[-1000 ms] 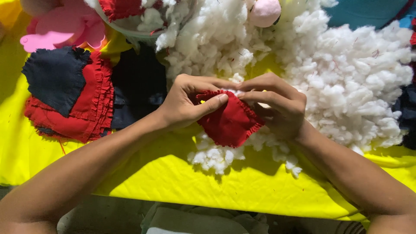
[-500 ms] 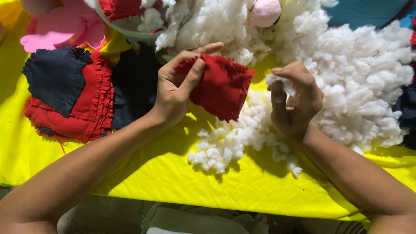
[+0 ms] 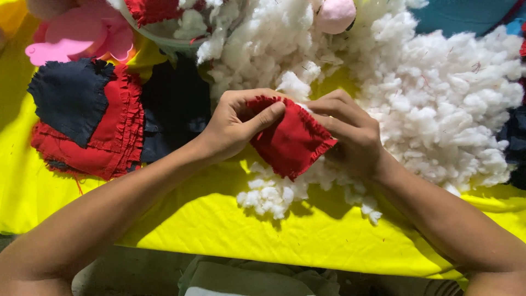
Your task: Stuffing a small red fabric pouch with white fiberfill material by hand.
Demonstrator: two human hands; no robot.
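Note:
A small red fabric pouch with frayed edges is held over the yellow cloth. My left hand grips its upper left edge, thumb laid across the front. My right hand is at the pouch's open top right, fingers curled, pressing a tuft of white cotton stuffing into the opening. A big heap of the same white stuffing lies just behind and to the right of both hands. A smaller clump lies under the pouch.
A stack of red fabric pieces with a dark navy piece on top lies at left, black cloth beside it. A pink object sits at the far left, a pink ball at the top, teal cloth at right.
The left hand lifted the pouch up while the right hand went into the stuffing heap; now both hands have come together again, the right one bringing a tuft to the pouch's opening.

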